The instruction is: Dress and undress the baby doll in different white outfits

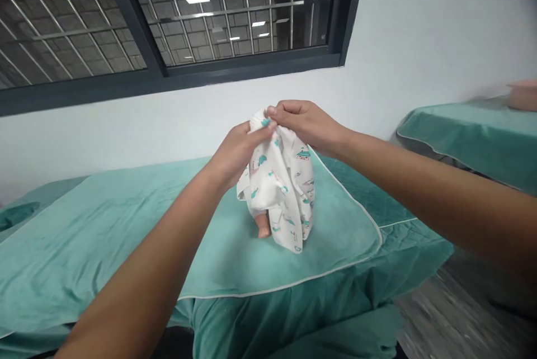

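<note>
A white baby garment (274,185) with small teal and pink prints hangs in folds over the middle of the bed. My left hand (237,149) pinches its upper left side, thumb pressed on the cloth. At the top edge, my right hand (304,121) grips the gathered fabric between thumb and fingers, close to the left thumb. Below the cloth shows a small skin-toned limb end (262,226), like part of a baby doll; the rest of it is hidden by the garment.
A teal sheet (138,225) with pale piping covers the bed in front of me. At the right stands another teal-covered bed (461,130) with a pink object (522,95) on it. Behind are a white wall (188,124) and a dark-framed barred window (235,65).
</note>
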`<state>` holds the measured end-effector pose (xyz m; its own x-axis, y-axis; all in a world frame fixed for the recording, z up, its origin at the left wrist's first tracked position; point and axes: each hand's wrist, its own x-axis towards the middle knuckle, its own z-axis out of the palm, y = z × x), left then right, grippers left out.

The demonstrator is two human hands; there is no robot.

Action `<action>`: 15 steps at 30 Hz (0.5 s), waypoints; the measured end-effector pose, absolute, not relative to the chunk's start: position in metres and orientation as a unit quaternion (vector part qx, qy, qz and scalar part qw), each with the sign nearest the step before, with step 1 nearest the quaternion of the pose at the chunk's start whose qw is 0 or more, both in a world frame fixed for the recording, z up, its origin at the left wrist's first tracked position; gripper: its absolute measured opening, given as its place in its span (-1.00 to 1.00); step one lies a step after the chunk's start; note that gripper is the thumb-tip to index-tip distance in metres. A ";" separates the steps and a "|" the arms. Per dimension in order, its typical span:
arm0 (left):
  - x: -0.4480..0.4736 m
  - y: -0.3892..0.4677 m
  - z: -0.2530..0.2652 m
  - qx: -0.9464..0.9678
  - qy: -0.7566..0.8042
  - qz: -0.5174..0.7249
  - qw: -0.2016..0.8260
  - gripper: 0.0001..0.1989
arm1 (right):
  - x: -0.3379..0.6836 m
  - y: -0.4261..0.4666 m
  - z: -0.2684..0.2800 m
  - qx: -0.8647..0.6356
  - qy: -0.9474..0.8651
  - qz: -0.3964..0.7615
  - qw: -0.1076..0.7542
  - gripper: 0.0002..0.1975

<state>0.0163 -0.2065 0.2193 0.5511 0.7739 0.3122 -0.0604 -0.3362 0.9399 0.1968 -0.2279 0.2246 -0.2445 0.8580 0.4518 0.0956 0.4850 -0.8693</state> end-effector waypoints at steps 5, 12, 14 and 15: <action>0.028 -0.197 0.204 0.636 0.263 0.468 0.554 -0.50 | 0.221 -0.232 0.202 -0.386 -0.686 0.473 0.397 -0.67; 0.026 -0.218 0.187 0.683 0.276 0.282 0.614 -0.57 | 0.213 -0.225 0.185 -0.348 -0.605 0.449 0.558 -0.67; 0.021 -0.213 0.182 0.653 0.264 0.343 0.621 -0.60 | 0.211 -0.225 0.183 -0.339 -0.623 0.488 0.509 -0.68; 0.019 -0.209 0.180 0.636 0.256 0.372 0.625 -0.62 | 0.211 -0.227 0.181 -0.338 -0.638 0.515 0.462 -0.67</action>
<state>0.0195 -0.2093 0.1800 0.5920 0.7911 0.1541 -0.1404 -0.0870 0.9863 0.2111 -0.2266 0.1814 -0.3451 0.9071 0.2410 -0.0445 0.2406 -0.9696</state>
